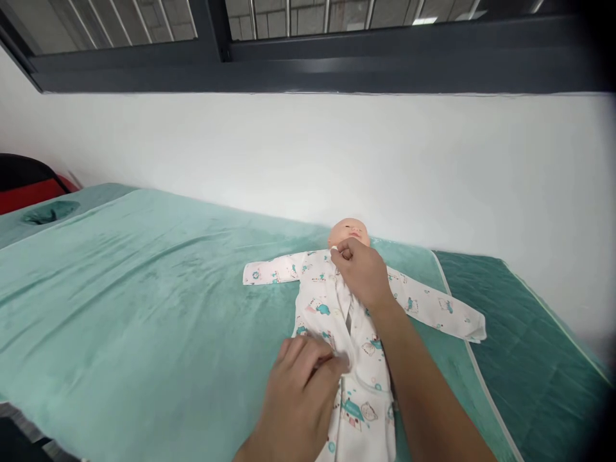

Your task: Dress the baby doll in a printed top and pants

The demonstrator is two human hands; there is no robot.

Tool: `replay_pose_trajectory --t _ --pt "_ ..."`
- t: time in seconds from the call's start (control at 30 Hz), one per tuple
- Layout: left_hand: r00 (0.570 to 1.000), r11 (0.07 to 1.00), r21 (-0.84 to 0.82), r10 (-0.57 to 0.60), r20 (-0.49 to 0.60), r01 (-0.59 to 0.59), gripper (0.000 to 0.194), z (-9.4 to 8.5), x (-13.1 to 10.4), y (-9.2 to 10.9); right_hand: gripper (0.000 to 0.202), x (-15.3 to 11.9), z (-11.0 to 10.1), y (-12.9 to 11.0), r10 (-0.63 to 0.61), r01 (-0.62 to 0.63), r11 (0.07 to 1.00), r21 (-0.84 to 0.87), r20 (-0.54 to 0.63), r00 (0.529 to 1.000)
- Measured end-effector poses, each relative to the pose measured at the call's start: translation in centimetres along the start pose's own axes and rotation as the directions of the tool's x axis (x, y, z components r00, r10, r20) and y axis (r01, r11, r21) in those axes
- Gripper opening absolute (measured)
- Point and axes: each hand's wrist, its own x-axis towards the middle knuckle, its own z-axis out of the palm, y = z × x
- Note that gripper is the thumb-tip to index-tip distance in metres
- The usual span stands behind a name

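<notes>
A baby doll (347,230) lies on its back, its head towards the wall. White baby pajamas (315,298) with teal and pink prints cover its body, sleeves spread out to both sides. At the neckline, just below the doll's chin, my right hand (362,271) pinches the collar edge between thumb and fingers. My left hand (303,391) is lower down, its fingertips closed on the front edge of the pajamas around the waist. Between the two hands the front opening gapes a little. The doll's arms and legs cannot be seen.
A light green sheet (183,321) with soft creases covers the bed, over a darker green quilted cover (543,333) on the right. Behind stands a white wall (289,154) under a dark window frame (308,70). A red and black item (33,183) is at the far left.
</notes>
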Motion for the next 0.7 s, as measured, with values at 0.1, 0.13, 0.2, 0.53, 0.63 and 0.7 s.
replay_pose_trajectory --t 0.1,0.13,0.2,0.53,0.63,0.7 --pt "0.991 0.988 0.076 -0.131 -0.043 0.134 0.030 -0.2 -0.8 -0.4 0.019 0.0 -0.2 0.5 0.067 -0.057 0.975 0.216 -0.039 0.997" --pt "0.986 0.983 0.084 -0.161 -0.042 0.164 0.032 -0.3 -1.0 -0.5 0.020 0.1 -0.3 0.7 0.092 -0.073 0.954 0.291 -0.053 0.994" --pt "0.985 0.983 0.056 -0.173 -0.008 0.173 0.026 -0.4 -1.1 -0.7 0.023 0.1 -0.4 1.2 0.149 -0.104 0.898 0.428 -0.073 0.986" --pt "0.997 0.982 -0.181 0.057 0.047 -0.048 0.005 -0.3 0.5 -1.0 0.022 0.2 -1.6 2.1 0.162 -0.134 0.903 0.409 -0.034 0.986" --pt "0.997 0.961 -0.268 0.073 0.007 -0.068 0.009 -0.9 1.0 -1.5 0.018 0.0 -2.2 1.7 0.127 -0.111 0.966 0.233 -0.056 0.990" --pt "1.000 0.943 -0.331 0.028 0.012 -0.023 0.011 -1.6 2.3 -1.9 0.016 -0.2 -2.6 1.6 0.104 -0.100 0.988 0.118 -0.031 0.994"
